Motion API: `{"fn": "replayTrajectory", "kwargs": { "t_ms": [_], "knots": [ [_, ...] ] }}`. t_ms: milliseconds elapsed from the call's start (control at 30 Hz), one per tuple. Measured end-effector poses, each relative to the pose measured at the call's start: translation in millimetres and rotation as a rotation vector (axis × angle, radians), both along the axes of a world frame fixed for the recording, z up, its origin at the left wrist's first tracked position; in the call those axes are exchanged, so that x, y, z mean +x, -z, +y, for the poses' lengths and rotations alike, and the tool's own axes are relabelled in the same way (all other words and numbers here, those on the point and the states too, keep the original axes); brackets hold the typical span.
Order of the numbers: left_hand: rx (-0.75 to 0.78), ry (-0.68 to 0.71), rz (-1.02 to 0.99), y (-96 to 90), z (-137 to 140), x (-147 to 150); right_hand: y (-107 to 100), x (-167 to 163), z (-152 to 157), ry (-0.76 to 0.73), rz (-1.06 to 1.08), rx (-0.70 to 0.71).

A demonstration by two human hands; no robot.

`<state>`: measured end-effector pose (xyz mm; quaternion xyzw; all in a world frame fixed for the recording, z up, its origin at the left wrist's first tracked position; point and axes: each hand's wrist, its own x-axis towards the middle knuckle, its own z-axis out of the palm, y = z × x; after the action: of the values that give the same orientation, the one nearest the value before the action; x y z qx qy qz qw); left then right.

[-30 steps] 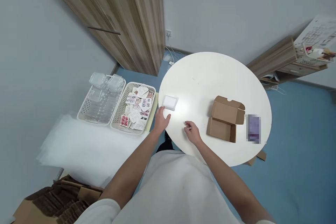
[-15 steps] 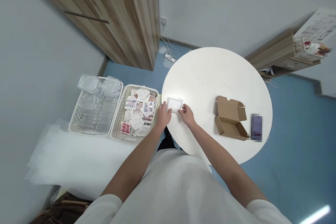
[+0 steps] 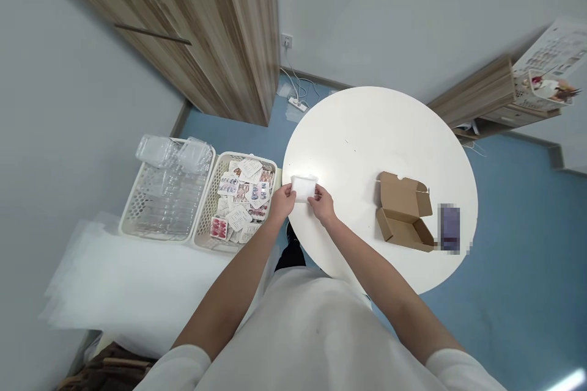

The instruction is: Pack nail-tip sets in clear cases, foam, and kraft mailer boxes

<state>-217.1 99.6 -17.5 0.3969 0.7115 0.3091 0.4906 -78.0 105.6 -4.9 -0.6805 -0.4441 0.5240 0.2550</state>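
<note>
Near the left edge of the round white table (image 3: pixel 367 128), a small white wrapped packet (image 3: pixel 303 188) is between my two hands. Its covering looks like a thin, soft white sheet; what is inside cannot be seen. My left hand (image 3: pixel 283 201) pinches its left edge with thumb and fingers. At the lower right corner, my right hand (image 3: pixel 322 203) has its fingers closed on the packet too. An opened brown cardboard box (image 3: pixel 403 211) sits farther right on the table.
Left of the table, one white basket (image 3: pixel 202 235) holds cards of press-on nails, and another basket (image 3: pixel 131 204) holds clear plastic cases. Translucent white sheets (image 3: pixel 137 281) lie in front of them. A purple blurred item (image 3: pixel 450 229) is beside the cardboard box.
The packet's rim-like outline showed before; now its top looks covered in plain white. Both hands have shifted slightly and grip its sides, my left fingers more curled than before.
</note>
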Motion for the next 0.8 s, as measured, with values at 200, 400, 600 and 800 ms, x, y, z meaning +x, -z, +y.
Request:
{"fn": "replayTrajectory", "kwargs": {
  "t_ms": [200,400,600,800],
  "knots": [
    [-0.118,-0.184,-0.289,-5.9,-12,7,-5,13,-3,0.028,0.303,-0.174],
    [-0.069,-0.232,-0.516,-30.8,-30,38,-39,54,-7,-0.187,0.341,-0.153],
    [0.061,-0.026,-0.471,-63.4,-29,104,-83,134,-14,-0.273,0.216,0.075],
    [0.186,0.211,-0.317,-82.5,-29,200,-97,236,-38,-0.166,-0.006,0.287]
  ]
}}
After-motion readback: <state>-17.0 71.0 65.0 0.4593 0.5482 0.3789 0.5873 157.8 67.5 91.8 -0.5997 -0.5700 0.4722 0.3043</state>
